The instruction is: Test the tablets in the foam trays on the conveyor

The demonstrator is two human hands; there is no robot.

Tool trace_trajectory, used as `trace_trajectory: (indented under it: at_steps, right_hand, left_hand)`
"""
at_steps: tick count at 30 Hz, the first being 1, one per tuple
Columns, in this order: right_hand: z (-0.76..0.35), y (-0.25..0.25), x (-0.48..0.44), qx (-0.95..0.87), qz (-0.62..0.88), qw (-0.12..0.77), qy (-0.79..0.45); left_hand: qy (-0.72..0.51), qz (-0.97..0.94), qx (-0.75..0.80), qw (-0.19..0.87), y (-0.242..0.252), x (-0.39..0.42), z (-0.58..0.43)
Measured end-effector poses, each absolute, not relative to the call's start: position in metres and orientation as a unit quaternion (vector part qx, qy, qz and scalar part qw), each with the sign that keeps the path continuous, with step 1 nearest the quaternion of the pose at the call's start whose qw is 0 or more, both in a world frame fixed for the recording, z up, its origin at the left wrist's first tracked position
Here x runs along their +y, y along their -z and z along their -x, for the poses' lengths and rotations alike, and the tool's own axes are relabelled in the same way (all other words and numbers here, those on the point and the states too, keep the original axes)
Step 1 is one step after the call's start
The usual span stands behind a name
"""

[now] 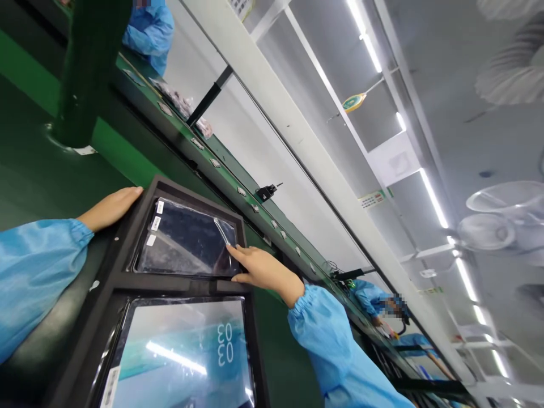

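A black foam tray [119, 271] lies tilted in view on the green work surface, with two tablets set in its recesses. In the far recess sits a dark-screened tablet [187, 235] under clear film, with white labels along its left side. The nearer tablet [182, 340] is lit, showing a clock display on a blue-green picture. My left hand [111, 208] rests with stretched fingers against the tray's upper left edge. My right hand [263, 269] is open, its forefinger touching the right edge of the dark tablet and its thumb apart below.
A dark green post [89, 73] rises at upper left. Beyond the tray runs a green bench ledge [229, 170] carrying small labels and a black plug-like device [266, 192]. Co-workers in blue sleeves [153, 37] are at the far bench.
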State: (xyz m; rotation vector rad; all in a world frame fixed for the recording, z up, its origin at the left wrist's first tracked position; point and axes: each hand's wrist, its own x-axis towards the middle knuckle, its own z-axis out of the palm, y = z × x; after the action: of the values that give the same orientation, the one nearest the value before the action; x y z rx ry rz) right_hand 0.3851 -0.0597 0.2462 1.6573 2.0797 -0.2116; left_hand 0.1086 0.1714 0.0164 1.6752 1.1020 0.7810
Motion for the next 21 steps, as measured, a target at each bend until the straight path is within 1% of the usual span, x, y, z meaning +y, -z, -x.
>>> trace_trajectory:
  at_steps: [3, 6, 8, 12, 14, 21]
  right_hand:
    - [-0.385, -0.241, -0.069, 0.773, -0.578, 0.254, 0.063]
    - [-0.383, -0.236, -0.075, 0.762, -0.589, 0.266, 0.040]
    - [-0.384, -0.236, -0.075, 0.752, -0.611, 0.244, 0.044]
    - [-0.392, -0.240, -0.075, 0.738, -0.642, 0.178, 0.103]
    - [-0.395, -0.239, -0.077, 0.731, -0.652, 0.168, 0.109]
    - [-0.387, -0.223, -0.075, 0.718, -0.676, 0.147, 0.072]
  left_hand:
    - [-0.332, -0.663, 0.444, 0.503, -0.017, 0.170, -0.113]
    - [-0.343, -0.651, 0.441, 0.514, -0.016, 0.169, -0.116]
    - [-0.347, -0.647, 0.438, 0.518, -0.015, 0.168, -0.116]
    - [-0.353, -0.645, 0.433, 0.521, -0.013, 0.168, -0.114]
    - [-0.355, -0.646, 0.430, 0.521, -0.011, 0.168, -0.114]
    - [-0.347, -0.680, 0.416, 0.495, -0.009, 0.172, -0.112]
